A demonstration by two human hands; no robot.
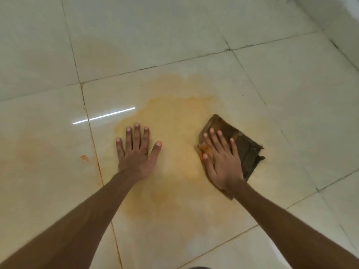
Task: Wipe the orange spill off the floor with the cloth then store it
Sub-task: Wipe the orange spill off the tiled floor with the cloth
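The right hand lies flat, fingers straight, pressing the dark folded cloth onto the tiled floor at the right edge of the orange spill. The left hand rests spread, palm down, on the spill's left part.

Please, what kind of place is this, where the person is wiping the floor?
Probably an indoor room, perhaps in a home; which room cannot be told. Glossy cream floor tiles with dark grout lines, a strip-light reflection on them, and a pale wall at the upper right suggest it.
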